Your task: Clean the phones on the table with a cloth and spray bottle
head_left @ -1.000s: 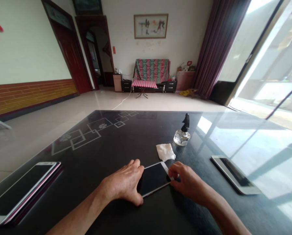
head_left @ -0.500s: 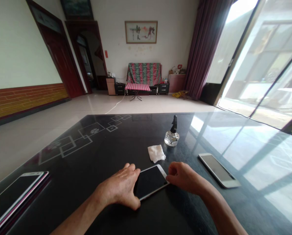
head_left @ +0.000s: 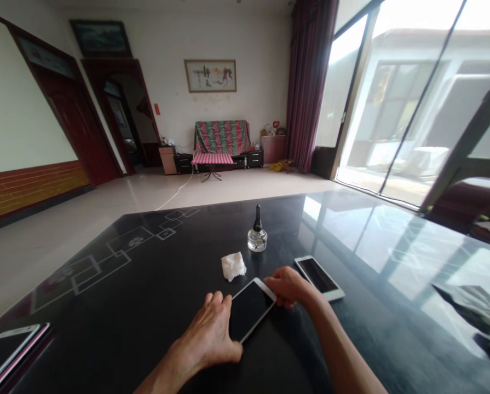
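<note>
A white-framed smartphone [head_left: 253, 307] with a dark screen lies slanted in front of me. My left hand [head_left: 214, 334] wraps round its left end, thumb on the near edge and fingers on the far edge. At the right end, the curled fingers of my right hand [head_left: 286, 285] pinch the phone's corner; the fingertips are partly hidden. Just beyond the phone sits a folded white tissue [head_left: 233, 266]. Behind the tissue stands a clear spray bottle [head_left: 257, 238] with a black nozzle. A second white smartphone [head_left: 319, 278] lies beyond my right wrist.
All this rests on a glossy black table [head_left: 154, 295]. Stacked phones [head_left: 12, 353] lie at its left edge. A crumpled dark and grey thing [head_left: 474, 314] is at the right. Across the room are a small checked table [head_left: 212, 158] and a cloth-covered object [head_left: 222, 137].
The view has swung right, bringing the crumpled thing at the right into sight. My hands stay at the two ends of the smartphone, which looks turned a little more steeply.
</note>
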